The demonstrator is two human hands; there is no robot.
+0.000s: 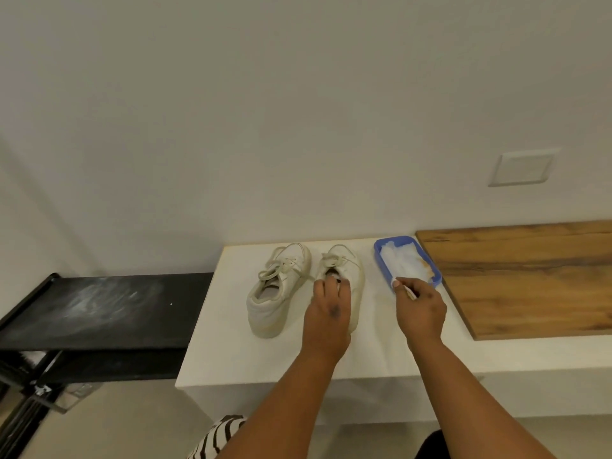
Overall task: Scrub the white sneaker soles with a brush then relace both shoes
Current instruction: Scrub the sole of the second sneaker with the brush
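Palm-down, left hand (pixel 328 301) atop right sneaker (pixel 347 276), fingers curled.

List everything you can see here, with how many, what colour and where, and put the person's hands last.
white sneakers: two, off-white, side by side on the white bench, toes toward the wall, laces in
blue tray: one, blue, right of the sneakers, holding white foamy liquid
brush: one, pale handle, over the tray's near corner
white bench: one, white, against the wall
wooden board: one, brown, on the bench's right part
black rack: one, black, left of the bench
wall plate: one, white, on the wall
left hand: one, fingers on the right-hand sneaker's opening
right hand: one, holding the brush
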